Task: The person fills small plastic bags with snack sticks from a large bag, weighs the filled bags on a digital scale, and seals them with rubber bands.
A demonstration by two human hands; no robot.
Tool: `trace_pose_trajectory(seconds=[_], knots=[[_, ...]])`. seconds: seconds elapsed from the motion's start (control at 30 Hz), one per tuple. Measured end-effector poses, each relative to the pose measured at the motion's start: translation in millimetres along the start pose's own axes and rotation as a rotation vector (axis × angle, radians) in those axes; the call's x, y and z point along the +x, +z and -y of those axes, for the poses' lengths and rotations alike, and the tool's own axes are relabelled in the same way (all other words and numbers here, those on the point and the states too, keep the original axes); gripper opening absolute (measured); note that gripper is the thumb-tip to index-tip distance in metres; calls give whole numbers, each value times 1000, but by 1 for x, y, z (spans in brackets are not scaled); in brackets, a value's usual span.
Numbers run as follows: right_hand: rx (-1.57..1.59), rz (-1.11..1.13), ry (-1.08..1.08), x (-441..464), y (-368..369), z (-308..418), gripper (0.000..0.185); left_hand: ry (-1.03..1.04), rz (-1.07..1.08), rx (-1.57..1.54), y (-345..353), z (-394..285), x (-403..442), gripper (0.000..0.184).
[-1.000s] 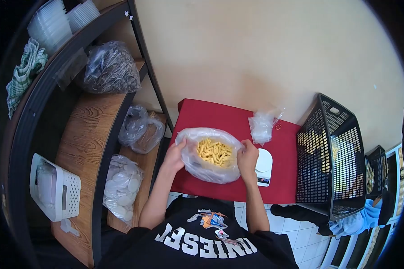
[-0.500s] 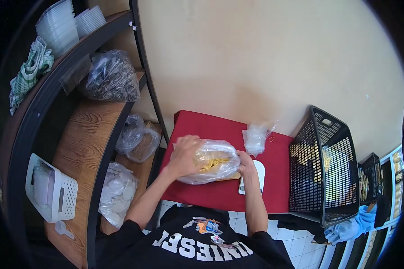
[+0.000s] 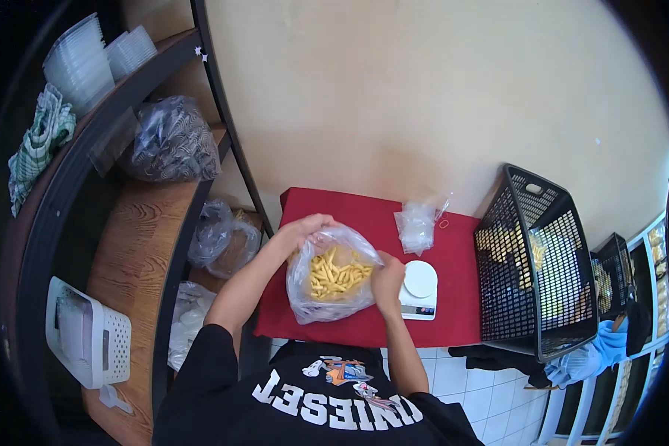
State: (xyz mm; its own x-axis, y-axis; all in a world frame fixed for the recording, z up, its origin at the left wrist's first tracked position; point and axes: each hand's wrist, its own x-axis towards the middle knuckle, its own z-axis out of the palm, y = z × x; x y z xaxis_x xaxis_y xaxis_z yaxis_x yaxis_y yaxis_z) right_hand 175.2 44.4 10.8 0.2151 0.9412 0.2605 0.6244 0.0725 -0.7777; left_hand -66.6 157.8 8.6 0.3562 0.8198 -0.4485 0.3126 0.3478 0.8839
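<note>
Along the left of the frame, a dark-framed shelf (image 3: pixel 136 238) carries stock at several levels, so the goods sit within reach without crowding the work surface. A white perforated basket (image 3: pixel 117 346) stands at lower left, its walls presumably keeping small items together, and a bag of dark swirled pieces (image 3: pixel 175 141) rests on the wooden board at upper left.

In the middle of the frame, the left hand (image 3: pixel 307 229) is closed on the upper left rim of a large plastic bag (image 3: pixel 302 293), and the right hand (image 3: pixel 388 282) is clamped on its right rim. The hands are apart—one on each side—which seems to hold the limp mouth wide and the contents gathered inside. The bag is over the left part of the red-covered table (image 3: pixel 453 327); whether its base bears on the cloth cannot be told.

Just right of the right hand sits a white scale (image 3: pixel 420 290), its round plate bare; above it lie small clear bags (image 3: pixel 416 227), near but out of the hands' way. At right, a tall black crate (image 3: pixel 505 308) has yellow contents showing through its mesh.

The large bag looks thin, cloudy and creased, bulging at lower left. Inside, short yellow sticks (image 3: pixel 338 273) lie in a loose, tangled heap—slightly curved, matt and dry-looking.
</note>
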Motion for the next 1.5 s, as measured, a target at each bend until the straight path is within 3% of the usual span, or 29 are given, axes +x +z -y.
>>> trace_pose_trajectory(seconds=[0.07, 0.13, 0.17, 0.2, 0.23, 0.27, 0.3, 0.37, 0.43, 0.5, 0.53, 0.57, 0.6, 0.67, 0.73, 0.77, 0.8, 0.9, 0.97, 1.07, 1.1, 1.13, 1.17, 1.2, 1.23, 1.27, 1.33, 1.4, 1.5], knots=[[414, -26, 275, 12, 8, -23, 34, -207, 147, -194, -24, 3, -3, 36], [1200, 251, 789, 31, 0, -41, 24, -416, 309, -393, -27, -13, -16, 49], [1200, 242, 784, 35, 4, -45, 24, -220, 264, -292, -13, -23, -33, 54], [1163, 260, 862, 40, 8, -45, 19, -212, 272, -286, -10, -26, -33, 54], [1125, 281, 943, 43, 10, -47, 15, 44, 165, 170, -11, -27, -34, 57], [1125, 277, 945, 45, 9, -49, 15, 299, 47, 620, -9, -25, -37, 62], [1141, 329, 922, 49, 7, -48, 14, 720, -175, 811, 0, -22, -43, 57], [1143, 390, 906, 54, 9, -59, 13, 636, -136, 852, 0, -14, -30, 44], [879, 529, 683, 62, 23, -83, 25, 546, -102, 889, -7, -5, -16, 33], [890, 599, 687, 61, 16, -71, 25, 212, -35, 266, -19, 2, -4, 26], [901, 659, 690, 59, 12, -61, 26, 209, -39, 263, -23, 19, 10, 26], [898, 664, 690, 55, 17, -62, 26, 100, -73, -60, -27, 41, 31, 29], [876, 516, 586, 49, 25, -65, 26, -8, -105, -380, -30, 52, 41, 33], [852, 362, 471, 37, 26, -57, 30, -57, -162, -229, -13, 17, 1, 38], [346, 197, 349, 19, 2, -25, 51, 345, -794, 621, 8, 8, -29, 45], [107, 81, 208, 9, 8, -36, 75, 455, -994, 782, 19, -11, -63, 49], [107, 84, 216, -6, 6, -28, 75, 569, -1194, 947, 29, -27, -95, 55], [-200, -120, 41, -44, 3, -8, 86, 364, -1163, 860, 72, -8, -138, 64], [-44, -54, 185, -54, 10, -15, 82, -98, -962, 647, 101, 4, -155, 65], [250, 35, 432, -58, 17, -36, 72, -135, -915, 580, 104, 48, -149, 67], [391, 52, 541, -54, 17, -37, 65, -98, -949, 511, 101, 50, -152, 50], [528, 71, 653, -56, 16, -37, 58, -109, -951, 506, 97, 57, -155, 50], [725, 81, 828, -55, 14, -39, 43, 14, -935, 397, 89, 67, -158, 37], [720, 88, 826, -54, 14, -46, 43, 140, -918, 287, 84, 75, -156, 23], [1063, 143, 925, -54, 16, -63, 43, 116, -917, -176, 83, 82, -152, 5], [1410, 196, 1014, -53, 20, -78, 43, 111, -921, -179, 73, 106, -143, 5], [1491, 127, 1143, -52, 31, -95, 41, -63, -499, -1354, 46, 159, -126, 41], [1589, 180, 1182, -55, 37, -93, 40, -227, -556, -1461, 45, 135, -117, 43], [1507, 203, 1331, -51, 23, -52, 38, 55, -344, -1518, 44, 126, -106, 51]])
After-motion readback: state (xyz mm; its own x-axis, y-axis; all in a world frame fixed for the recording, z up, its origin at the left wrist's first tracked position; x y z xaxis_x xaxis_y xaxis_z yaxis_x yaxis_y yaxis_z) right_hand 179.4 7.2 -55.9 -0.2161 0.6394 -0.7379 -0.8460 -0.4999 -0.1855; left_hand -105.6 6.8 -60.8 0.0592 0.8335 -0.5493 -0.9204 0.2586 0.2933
